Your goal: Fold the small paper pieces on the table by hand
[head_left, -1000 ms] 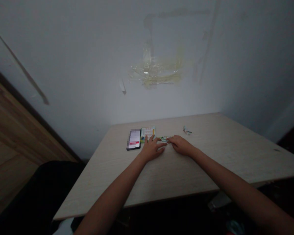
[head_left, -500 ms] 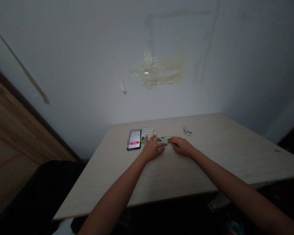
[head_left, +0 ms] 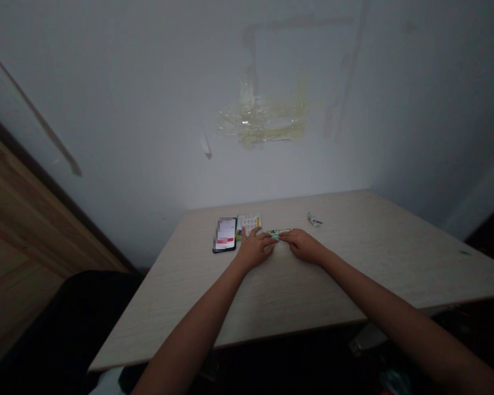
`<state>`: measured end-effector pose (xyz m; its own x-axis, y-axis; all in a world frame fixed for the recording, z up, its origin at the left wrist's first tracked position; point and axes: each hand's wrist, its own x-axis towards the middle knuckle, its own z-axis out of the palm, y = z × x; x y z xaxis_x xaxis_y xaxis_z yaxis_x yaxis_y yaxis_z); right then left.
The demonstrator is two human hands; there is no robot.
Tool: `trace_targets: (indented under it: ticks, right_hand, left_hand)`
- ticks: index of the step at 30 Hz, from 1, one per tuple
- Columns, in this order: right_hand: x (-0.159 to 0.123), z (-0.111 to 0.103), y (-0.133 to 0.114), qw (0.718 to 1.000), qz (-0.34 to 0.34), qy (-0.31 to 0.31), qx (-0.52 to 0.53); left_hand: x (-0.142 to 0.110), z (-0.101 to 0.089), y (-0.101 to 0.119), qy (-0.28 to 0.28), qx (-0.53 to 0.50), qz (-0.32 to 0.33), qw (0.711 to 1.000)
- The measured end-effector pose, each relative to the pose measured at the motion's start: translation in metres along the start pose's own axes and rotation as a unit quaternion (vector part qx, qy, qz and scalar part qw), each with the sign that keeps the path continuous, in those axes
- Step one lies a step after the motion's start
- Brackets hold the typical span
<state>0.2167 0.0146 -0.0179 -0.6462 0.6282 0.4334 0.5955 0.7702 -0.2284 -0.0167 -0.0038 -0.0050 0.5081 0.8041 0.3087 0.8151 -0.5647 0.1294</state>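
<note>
Both my hands rest on a light wooden table (head_left: 354,285), fingertips meeting over a small green and white strip-like packet (head_left: 279,232). My left hand (head_left: 255,249) lies palm down with fingers curled, its tips touching the packet's left end. My right hand (head_left: 303,245) is loosely closed, with its fingertips pinching the packet's right part. Just left of my left hand sit a colourful flat box (head_left: 248,223) and a black phone (head_left: 225,235) with a lit screen.
A small crumpled wrapper (head_left: 314,220) lies farther right on the table. The table stands against a white wall with old tape residue (head_left: 263,120). Wooden panelling (head_left: 20,230) runs along the left. The room is dim.
My left hand's fingers have drawn in slightly from a flatter spread. Both hands stay at the packet; nothing else moved.
</note>
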Motion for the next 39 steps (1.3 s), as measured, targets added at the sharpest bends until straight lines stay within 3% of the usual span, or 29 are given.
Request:
trace_targets:
  ticks: [14,39]
  right_hand:
    - [0.0006,0.0,-0.0004,0.999,0.034,-0.024,-0.011]
    - [0.0005,-0.0009,-0.0007,0.998,0.042,-0.034,-0.019]
  left_hand:
    - [0.0005,-0.0052,-0.0012,0.072,0.055,-0.012,0.996]
    - [0.0011,-0.002,0.0006,0.109,0.097,-0.05,0.988]
